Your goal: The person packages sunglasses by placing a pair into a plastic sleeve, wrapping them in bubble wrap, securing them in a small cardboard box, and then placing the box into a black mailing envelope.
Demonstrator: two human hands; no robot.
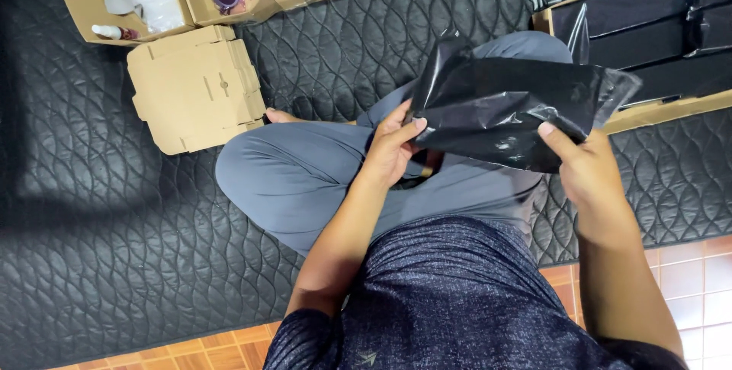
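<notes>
You sit cross-legged, holding a glossy black plastic mailing bag (pixel 507 114) above your lap. Your left hand (pixel 390 149) pinches its near-left edge; your right hand (pixel 583 168) clasps its lower-right corner. Beyond your left grip lies a folded cardboard box (pixel 197 86).

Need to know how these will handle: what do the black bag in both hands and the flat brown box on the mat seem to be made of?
The black bag, held by the left hand and right hand, looks like thin glossy plastic film: it crinkles and throws sharp highlights. The flat brown box looks like matte cardboard, with die-cut tabs and fold lines. The black mat looks like quilted, faintly shiny fabric or leatherette; which one is unclear.
</notes>
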